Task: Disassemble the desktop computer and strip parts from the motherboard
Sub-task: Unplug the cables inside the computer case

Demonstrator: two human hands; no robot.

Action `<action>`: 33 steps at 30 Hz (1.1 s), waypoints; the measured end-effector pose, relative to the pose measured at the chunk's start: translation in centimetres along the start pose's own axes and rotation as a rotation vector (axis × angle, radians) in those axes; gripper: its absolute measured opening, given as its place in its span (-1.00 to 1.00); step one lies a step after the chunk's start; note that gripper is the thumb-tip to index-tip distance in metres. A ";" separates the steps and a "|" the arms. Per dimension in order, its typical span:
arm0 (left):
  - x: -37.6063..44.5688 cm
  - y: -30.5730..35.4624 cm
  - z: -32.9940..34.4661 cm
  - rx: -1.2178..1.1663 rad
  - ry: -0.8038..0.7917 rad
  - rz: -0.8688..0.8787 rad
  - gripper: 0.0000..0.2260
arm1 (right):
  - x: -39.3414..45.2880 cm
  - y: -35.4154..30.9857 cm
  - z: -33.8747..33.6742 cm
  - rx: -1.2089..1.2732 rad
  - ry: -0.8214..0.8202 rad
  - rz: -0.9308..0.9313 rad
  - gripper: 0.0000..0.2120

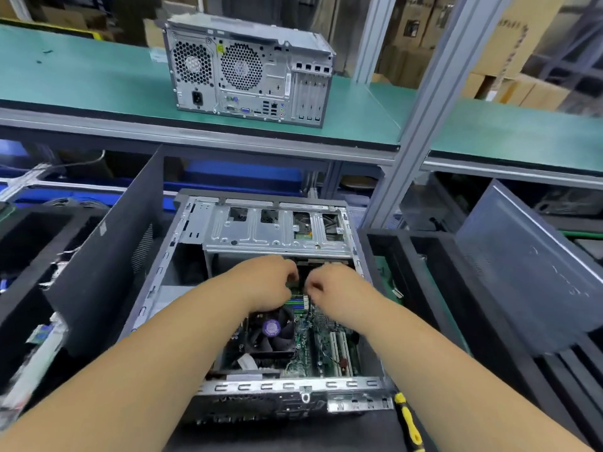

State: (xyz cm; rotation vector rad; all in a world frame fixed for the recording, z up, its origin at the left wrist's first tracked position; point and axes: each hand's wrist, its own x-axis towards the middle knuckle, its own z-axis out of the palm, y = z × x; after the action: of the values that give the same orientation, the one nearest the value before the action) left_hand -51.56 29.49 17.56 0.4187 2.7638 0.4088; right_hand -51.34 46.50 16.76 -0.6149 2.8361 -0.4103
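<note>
Both hands reach deep into the open desktop case (195, 288), fingers curled and meeting near the middle of the motherboard (313, 347). The left hand (266, 282) pinches at a green memory module (295, 290) with its fingertips; the right hand (332, 288) curls its fingers just beside it, close to the same module, though whether it actually grips the part cannot be told. The module stands on edge in the slots, its long axis running away from the person toward the drive cage (277, 230).

Just nearer the person than the hands sits the CPU cooler fan (272, 331) with a purple round label, and to its right the white expansion slots (339, 350) run along the same near-to-far line. The case lies on its side, open face up, its rear panel toward the person and its long axis pointing away. A black side panel (107, 265) leans against its left side. A yellow-and-black screwdriver (409, 422) lies by the case's near right corner. A second desktop tower (248, 70) stands upright on the green shelf (81, 79) above, rear ports facing the person.
</note>
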 end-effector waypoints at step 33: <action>3.8 -2.8 2.5 0.152 -0.295 0.129 -0.67 | 5.6 0.0 5.9 -0.690 -0.357 0.293 -0.75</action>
State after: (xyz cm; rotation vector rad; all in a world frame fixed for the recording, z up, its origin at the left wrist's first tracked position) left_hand -54.83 28.78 13.40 0.6421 2.4954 0.1511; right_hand -54.79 42.76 10.46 -0.3153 2.6055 0.6833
